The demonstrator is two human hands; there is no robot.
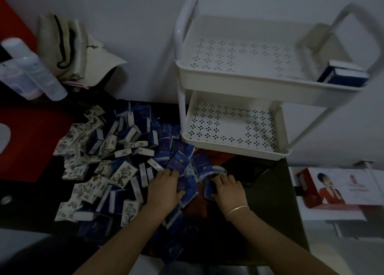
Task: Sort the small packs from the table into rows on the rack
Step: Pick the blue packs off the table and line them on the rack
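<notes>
Forearms [133, 239]: we count two, reaching up from the bottom edge over the dark worktop [276, 212].
Left hand [164, 189]: palm down on the near edge of the pile, fingertips bent over blue packs; we cannot tell whether it grips one or only presses.
Right hand [228, 188]: fingers and thumb curled round one blue pack [208, 189], just beside the left hand.
Bracelet [238, 208]: one thin band on the right wrist.
Pile of packs [124, 150]: loose heap on the worktop, left of and beyond the hands; too many and too overlapped for us to count.
Kinds in the pile: we see two, dark blue ones [143, 116] mostly centre and right, white printed ones [79, 141] mostly left.
Red box [311, 189]: one, on a lower surface right of the worktop, with a printed picture on its side.
Rack [239, 83]: one, white, with two perforated tiers, standing at the worktop's far right corner against the wall.
Sorted packs [342, 76]: two blue ones on edge, side by side, in the top tier's near right corner.
Bottles [39, 73]: two, pale, far left.
Cap [104, 56]: one, beige, behind the pile by the wall.
</notes>
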